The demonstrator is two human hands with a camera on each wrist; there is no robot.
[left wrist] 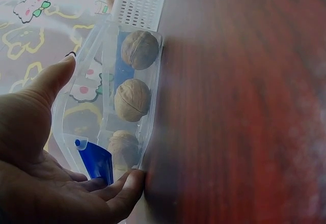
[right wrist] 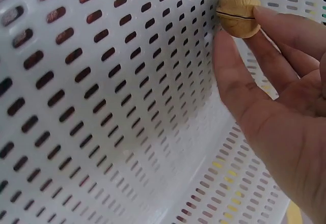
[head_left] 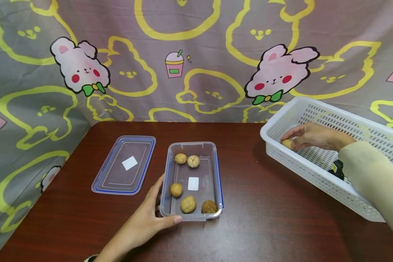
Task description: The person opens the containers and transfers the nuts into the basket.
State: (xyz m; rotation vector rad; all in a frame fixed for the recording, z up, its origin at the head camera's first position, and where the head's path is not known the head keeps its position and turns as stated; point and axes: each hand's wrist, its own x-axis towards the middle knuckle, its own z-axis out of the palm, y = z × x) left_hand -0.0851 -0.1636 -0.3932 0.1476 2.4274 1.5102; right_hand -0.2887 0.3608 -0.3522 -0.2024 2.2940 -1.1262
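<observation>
In the head view a clear plastic box (head_left: 203, 145) with several walnuts (head_left: 188, 204) inside stands mid-table. My left hand (head_left: 144, 222) holds its near left corner, thumb along the front and fingers at the side; the left wrist view shows that hand (left wrist: 56, 168) around the box end, near a blue clip (left wrist: 96, 160). At the right, my right hand (head_left: 317, 136) pinches a walnut (head_left: 286, 144) inside the left end of a white perforated basket (head_left: 314, 173). The right wrist view shows this walnut (right wrist: 238, 13) between thumb and fingers of the hand (right wrist: 285, 96), beside the basket wall (right wrist: 127, 81).
A clear lid with a blue seal (head_left: 118, 174) lies flat on the table (head_left: 249, 233), left of the box. A dark object (head_left: 337, 169) is in the basket beneath the right wrist. Behind the table hangs a patterned cloth (head_left: 209, 54).
</observation>
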